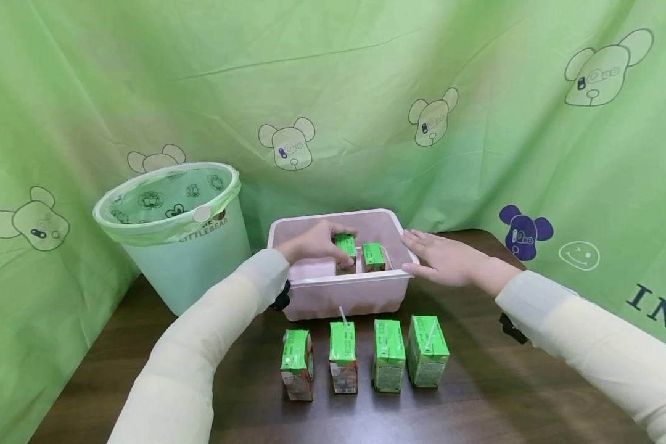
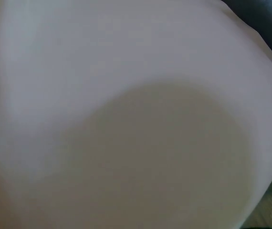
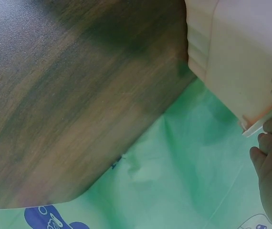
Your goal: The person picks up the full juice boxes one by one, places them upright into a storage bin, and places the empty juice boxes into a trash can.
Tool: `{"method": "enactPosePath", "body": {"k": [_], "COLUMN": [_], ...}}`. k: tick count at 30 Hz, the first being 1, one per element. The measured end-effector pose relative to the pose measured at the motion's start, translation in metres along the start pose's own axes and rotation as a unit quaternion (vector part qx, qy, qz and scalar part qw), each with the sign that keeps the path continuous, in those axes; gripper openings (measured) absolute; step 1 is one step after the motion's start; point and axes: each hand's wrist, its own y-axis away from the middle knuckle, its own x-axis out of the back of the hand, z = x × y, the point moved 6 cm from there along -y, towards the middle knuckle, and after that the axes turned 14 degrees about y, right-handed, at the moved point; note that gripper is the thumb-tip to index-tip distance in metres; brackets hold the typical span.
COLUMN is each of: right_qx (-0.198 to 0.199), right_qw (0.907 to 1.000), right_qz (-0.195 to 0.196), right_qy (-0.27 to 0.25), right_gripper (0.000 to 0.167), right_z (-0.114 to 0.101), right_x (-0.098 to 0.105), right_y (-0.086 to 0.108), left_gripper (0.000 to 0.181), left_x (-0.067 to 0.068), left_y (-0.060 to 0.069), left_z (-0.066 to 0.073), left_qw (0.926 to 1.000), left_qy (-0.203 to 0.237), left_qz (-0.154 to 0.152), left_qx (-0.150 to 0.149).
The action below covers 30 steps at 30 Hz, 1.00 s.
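Inside a pale pink rectangular plastic tub [image 1: 346,296], the left hand [image 1: 317,241] pinches a small green-topped drink carton [image 1: 345,243], thumb on the near side and fingers on the far side; whether that carton touches the tub's floor cannot be told. Just right of this hand, a second green-topped box-shaped carton [image 1: 374,255] stands in the tub. The right hand [image 1: 444,256] holds no carton: its fingers reach out fairly straight and touch the tub's right-end rim. Nearer the body than the left hand, in front of the tub, four more green-topped drink cartons [image 1: 389,356] stand upright in a row, the second from the left with a pale straw poking up. To the left of the left hand is a light green round bin [image 1: 200,265] lined with a patterned translucent bag [image 1: 169,196]. Under everything lies a dark brown wood-grain table [image 1: 250,407], and beyond both hands hangs a green curtain printed with bear heads [image 1: 361,68].
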Motion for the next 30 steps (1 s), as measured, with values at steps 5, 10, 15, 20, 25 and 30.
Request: {"method": "enactPosePath", "body": {"k": [5,10,15,20,25,30], "right_qx": [0.000,-0.001,-0.002,-0.001,-0.001,-0.002], "right_qw": [1.0000,1.0000,1.0000,1.0000,1.0000,0.9999], "right_qz": [-0.004,-0.007,-0.006,-0.002,-0.004,-0.010], "right_qy": [0.000,0.000,-0.002,0.000,0.002,0.001], "right_gripper": [0.074,0.074,0.074,0.074,0.075,0.076], "right_z": [0.000,0.000,0.000,0.000,0.002,0.002], "right_x": [0.000,0.001,0.002,0.001,-0.001,-0.003], "right_y": [-0.001,0.000,0.000,0.000,-0.001,-0.002], "left_gripper": [0.071,0.071,0.071,0.069,0.067,0.066], "left_x": [-0.003,-0.006,-0.009,-0.010,-0.010,-0.011], "left_y": [-0.004,-0.007,-0.010,-0.012,-0.013,-0.012], "left_z": [-0.006,-0.010,-0.014,-0.016,-0.017,-0.017], "left_qw": [0.9993,0.9981,0.9970,0.9963,0.9959,0.9954], "left_qy": [-0.037,-0.061,-0.074,-0.083,-0.086,-0.090], "left_qz": [-0.004,-0.002,-0.002,-0.001,-0.002,-0.005], "left_qx": [0.004,0.011,0.021,0.023,0.029,0.033]}}
